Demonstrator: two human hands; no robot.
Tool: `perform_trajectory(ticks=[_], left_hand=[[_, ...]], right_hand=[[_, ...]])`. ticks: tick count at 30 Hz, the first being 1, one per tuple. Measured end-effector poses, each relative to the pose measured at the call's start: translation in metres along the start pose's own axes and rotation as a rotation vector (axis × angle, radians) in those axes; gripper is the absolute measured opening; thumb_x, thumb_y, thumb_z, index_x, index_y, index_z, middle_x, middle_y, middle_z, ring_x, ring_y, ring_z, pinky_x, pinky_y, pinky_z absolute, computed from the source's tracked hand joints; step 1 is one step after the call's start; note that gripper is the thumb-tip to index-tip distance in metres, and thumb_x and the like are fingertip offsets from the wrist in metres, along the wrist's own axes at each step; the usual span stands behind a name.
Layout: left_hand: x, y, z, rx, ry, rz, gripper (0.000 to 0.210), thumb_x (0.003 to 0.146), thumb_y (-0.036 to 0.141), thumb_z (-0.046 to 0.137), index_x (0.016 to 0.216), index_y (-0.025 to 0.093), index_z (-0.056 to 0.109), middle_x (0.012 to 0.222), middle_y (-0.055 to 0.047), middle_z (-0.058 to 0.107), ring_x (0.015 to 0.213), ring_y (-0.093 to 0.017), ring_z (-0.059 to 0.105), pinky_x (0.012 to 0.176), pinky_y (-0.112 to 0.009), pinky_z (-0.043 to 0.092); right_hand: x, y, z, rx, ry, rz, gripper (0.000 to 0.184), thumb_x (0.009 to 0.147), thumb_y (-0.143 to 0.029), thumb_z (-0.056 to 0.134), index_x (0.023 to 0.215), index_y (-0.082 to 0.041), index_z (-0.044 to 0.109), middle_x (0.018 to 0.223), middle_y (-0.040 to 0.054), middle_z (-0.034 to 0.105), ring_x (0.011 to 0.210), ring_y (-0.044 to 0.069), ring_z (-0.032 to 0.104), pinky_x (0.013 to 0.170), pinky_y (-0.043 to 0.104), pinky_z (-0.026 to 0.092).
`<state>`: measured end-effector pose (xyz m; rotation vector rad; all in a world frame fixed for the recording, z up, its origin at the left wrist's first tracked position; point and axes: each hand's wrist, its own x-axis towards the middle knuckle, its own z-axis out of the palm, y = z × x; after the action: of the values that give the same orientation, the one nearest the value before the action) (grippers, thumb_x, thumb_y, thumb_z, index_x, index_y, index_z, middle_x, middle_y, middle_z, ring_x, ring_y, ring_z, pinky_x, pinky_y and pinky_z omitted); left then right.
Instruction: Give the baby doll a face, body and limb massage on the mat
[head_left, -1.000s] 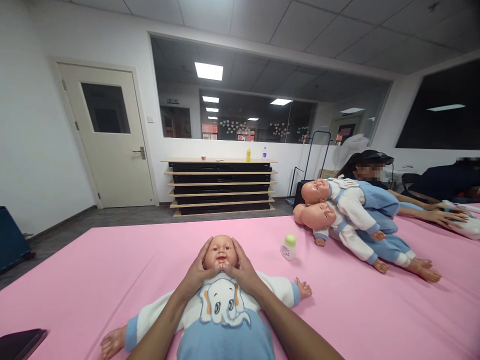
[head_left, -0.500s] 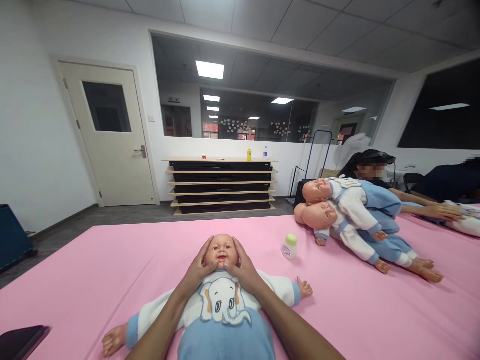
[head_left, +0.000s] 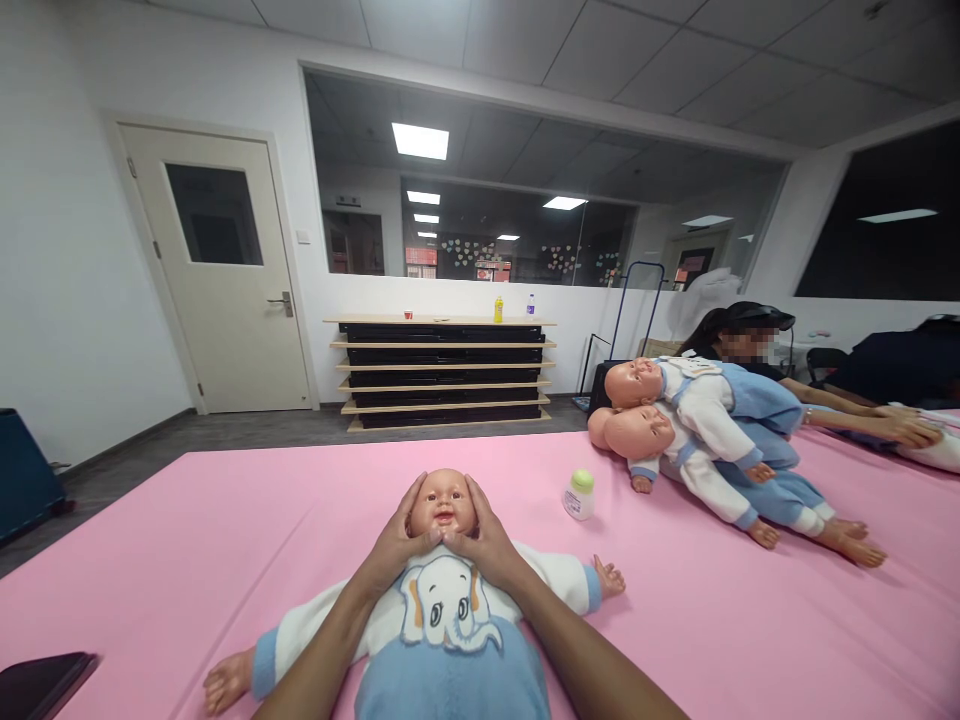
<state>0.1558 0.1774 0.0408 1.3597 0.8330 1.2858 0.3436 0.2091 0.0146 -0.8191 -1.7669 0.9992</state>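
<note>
A baby doll (head_left: 450, 680) lies face up on the pink table cover, dressed in a white and blue outfit with an elephant on the chest. Its arms are spread out to the sides. Cupped along one side of the doll's head (head_left: 444, 497) is my left hand (head_left: 400, 540), fingers reaching up by the ear. My right hand (head_left: 487, 537) mirrors it on the other side. Both thumbs rest just under the chin, their tips nearly meeting. To the right of the head stands a small white bottle with a green cap (head_left: 580, 495).
Several more dolls (head_left: 705, 420) lie stacked at the right on the pink cover (head_left: 247, 520). Behind them a person in a dark cap (head_left: 750, 325) reaches toward something white. A dark phone (head_left: 45, 685) lies at the lower left. Stacked boards (head_left: 442, 370) stand by the back wall.
My thumbs have slid down slightly from beside the doll's chin to beneath it and come closer together. The doll stays in place. The other person's hands have shifted right.
</note>
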Motion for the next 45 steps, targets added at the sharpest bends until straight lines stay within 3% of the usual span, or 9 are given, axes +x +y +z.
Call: perform_trajectory(ticks=[11, 20, 28, 39, 45], left_hand=[[0.000, 0.002, -0.001, 0.017, 0.015, -0.001, 0.095, 0.071, 0.034, 0.077, 0.148, 0.026, 0.023, 0.153, -0.008, 0.028, 0.139, -0.030, 0.028, 0.113, -0.041, 0.029], [0.003, -0.010, -0.008, 0.058, 0.036, 0.033, 0.090, 0.073, 0.038, 0.074, 0.148, 0.025, 0.025, 0.154, -0.008, 0.027, 0.140, -0.030, 0.025, 0.115, -0.041, 0.025], [0.001, -0.002, -0.003, -0.014, 0.025, -0.005, 0.103, 0.065, 0.030, 0.080, 0.149, 0.023, 0.020, 0.153, -0.009, 0.028, 0.138, -0.032, 0.029, 0.111, -0.042, 0.033], [0.003, -0.012, -0.010, -0.034, 0.028, 0.004, 0.087, 0.072, 0.027, 0.070, 0.148, 0.027, 0.026, 0.153, -0.004, 0.028, 0.140, -0.029, 0.026, 0.114, -0.040, 0.027], [0.001, -0.012, -0.008, 0.000, -0.001, 0.021, 0.101, 0.067, 0.029, 0.079, 0.149, 0.028, 0.020, 0.155, -0.006, 0.024, 0.140, -0.030, 0.027, 0.112, -0.040, 0.032]], right_hand=[[0.000, -0.001, 0.000, 0.016, -0.008, 0.013, 0.096, 0.074, -0.046, 0.073, 0.149, -0.025, 0.017, 0.155, 0.0068, 0.018, 0.143, 0.025, 0.016, 0.117, 0.043, 0.018], [0.003, -0.003, 0.001, 0.078, 0.044, 0.038, 0.081, 0.074, -0.028, 0.067, 0.145, -0.027, 0.029, 0.152, 0.0039, 0.028, 0.141, 0.024, 0.024, 0.116, 0.044, 0.022], [0.002, -0.001, 0.000, 0.034, 0.039, 0.007, 0.100, 0.065, -0.042, 0.079, 0.147, -0.025, 0.024, 0.152, 0.0089, 0.028, 0.140, 0.029, 0.025, 0.114, 0.047, 0.024], [0.003, 0.007, 0.001, 0.102, 0.051, 0.035, 0.081, 0.074, -0.029, 0.064, 0.146, -0.029, 0.028, 0.151, 0.0029, 0.029, 0.141, 0.026, 0.025, 0.115, 0.046, 0.022], [0.004, 0.006, 0.001, 0.063, 0.049, 0.042, 0.082, 0.075, -0.034, 0.068, 0.146, -0.028, 0.028, 0.152, 0.0040, 0.027, 0.141, 0.026, 0.023, 0.115, 0.046, 0.022]])
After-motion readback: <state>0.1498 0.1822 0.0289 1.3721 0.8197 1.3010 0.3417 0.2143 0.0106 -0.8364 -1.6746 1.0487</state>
